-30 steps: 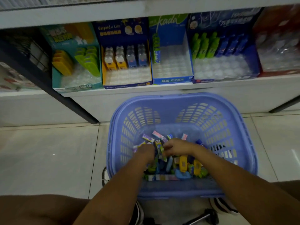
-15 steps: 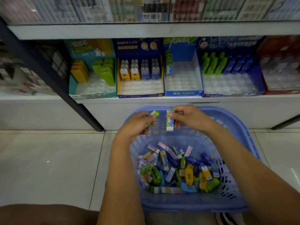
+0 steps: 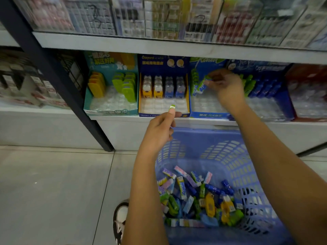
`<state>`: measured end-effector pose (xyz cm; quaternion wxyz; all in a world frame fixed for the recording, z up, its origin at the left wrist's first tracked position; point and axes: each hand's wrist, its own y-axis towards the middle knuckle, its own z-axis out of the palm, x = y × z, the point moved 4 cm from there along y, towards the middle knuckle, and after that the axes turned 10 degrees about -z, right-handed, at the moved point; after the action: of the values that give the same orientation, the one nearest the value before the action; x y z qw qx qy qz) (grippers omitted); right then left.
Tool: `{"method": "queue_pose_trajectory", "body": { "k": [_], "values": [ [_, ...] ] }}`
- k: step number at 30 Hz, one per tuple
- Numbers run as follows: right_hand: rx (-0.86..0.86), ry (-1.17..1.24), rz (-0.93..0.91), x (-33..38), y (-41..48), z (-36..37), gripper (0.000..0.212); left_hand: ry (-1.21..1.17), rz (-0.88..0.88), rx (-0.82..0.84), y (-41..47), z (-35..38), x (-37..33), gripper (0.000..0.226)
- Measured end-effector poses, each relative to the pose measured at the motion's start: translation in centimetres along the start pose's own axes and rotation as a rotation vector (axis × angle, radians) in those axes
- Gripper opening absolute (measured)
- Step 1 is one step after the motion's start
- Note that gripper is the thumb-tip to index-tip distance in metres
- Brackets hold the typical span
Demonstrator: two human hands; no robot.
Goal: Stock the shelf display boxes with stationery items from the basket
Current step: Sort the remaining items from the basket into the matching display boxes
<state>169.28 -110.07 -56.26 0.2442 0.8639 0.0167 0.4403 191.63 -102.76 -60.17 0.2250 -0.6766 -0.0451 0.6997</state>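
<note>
A blue plastic basket (image 3: 194, 138) stands on the floor with several small coloured stationery items (image 3: 196, 197) heaped in its bottom. My left hand (image 3: 159, 131) hovers above the basket's far rim and pinches a small green-and-white item (image 3: 172, 107) in front of the dark-blue-and-yellow display box (image 3: 163, 113). My right hand (image 3: 224, 85) reaches into the blue display box (image 3: 208, 114) on the shelf and holds a green-and-white eraser (image 3: 200, 87) against the green row at that box's left side.
A teal display box (image 3: 109, 112) with yellow and green items stands at the left, a dark blue box (image 3: 265, 106) with green and blue items at the right, then a red box (image 3: 307, 96). A black shelf post (image 3: 58, 80) slants down left. My shoe (image 3: 121, 221) is beside the basket.
Both hands rose out of the basket, each with a small item. The right hand has gone up into the blue display box; the left stops before the shelf edge.
</note>
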Motion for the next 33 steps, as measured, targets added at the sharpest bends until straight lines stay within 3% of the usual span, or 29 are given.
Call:
{"method": "queue_pose_trajectory", "body": {
  "k": [8, 12, 18, 21, 24, 26, 29, 33],
  "values": [
    [0.132, -0.096, 0.052, -1.8, 1.1, 1.5, 0.019, -0.18, -0.044, 0.12, 0.5, 0.9, 0.5, 0.045],
    [0.153, -0.202, -0.033, -1.6, 0.2, 1.9, 0.019, -0.353, -0.081, 0.194, 0.9, 1.2, 0.8, 0.048],
    [0.21, -0.309, -0.116, -0.4, -0.1, 1.7, 0.023, -0.506, -0.178, 0.159, 1.3, 1.8, 1.2, 0.033],
    [0.18, -0.188, -0.076, 1.5, -1.2, 0.9, 0.022, -0.442, -0.137, 0.123, 1.4, 2.4, 0.9, 0.034],
    [0.394, 0.237, 0.071, 3.6, -4.0, 1.1, 0.014, -0.313, -0.056, 0.11, 1.5, 3.3, 0.3, 0.039],
    [0.477, 0.38, 0.065, 4.5, -5.4, 1.0, 0.016, -0.226, -0.01, 0.127, 1.5, 4.1, -0.3, 0.042],
    [0.367, 0.441, 0.035, 4.6, -5.1, -0.2, 0.019, -0.091, 0.042, 0.042, 1.6, 5.1, -0.9, 0.039],
    [0.044, 0.309, 0.045, 2.3, -2.6, -2.6, 0.017, 0.428, 0.324, -0.237, 1.9, 5.4, -1.5, 0.032]
  ]
}}
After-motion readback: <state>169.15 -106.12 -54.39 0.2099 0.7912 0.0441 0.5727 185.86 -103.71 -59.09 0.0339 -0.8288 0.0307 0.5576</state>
